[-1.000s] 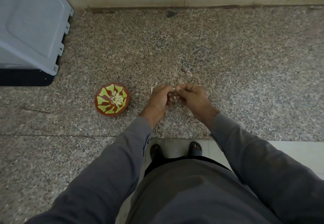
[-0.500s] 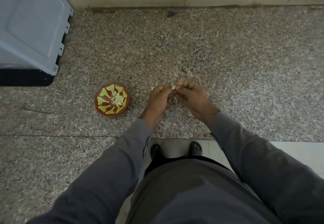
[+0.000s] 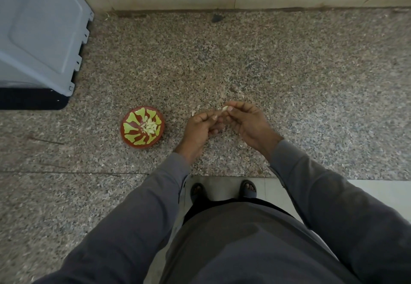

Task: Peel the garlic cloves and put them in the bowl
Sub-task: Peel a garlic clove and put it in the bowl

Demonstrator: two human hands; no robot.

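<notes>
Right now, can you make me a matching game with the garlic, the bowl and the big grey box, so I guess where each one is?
Things:
1. pale garlic clove
2. red bowl with green leaf pattern
3. grey plastic crate
4. peeled cloves

Places:
A. far left, by the wall
B. pinched in the right hand
C. heaped inside the bowl
D. on the speckled stone counter, beside the left hand

Pairs: 1-B, 2-D, 3-A, 4-C

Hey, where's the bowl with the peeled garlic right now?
In the head view, the red and green bowl sits on the granite counter, just left of the left hand and below the grey lid.
</notes>
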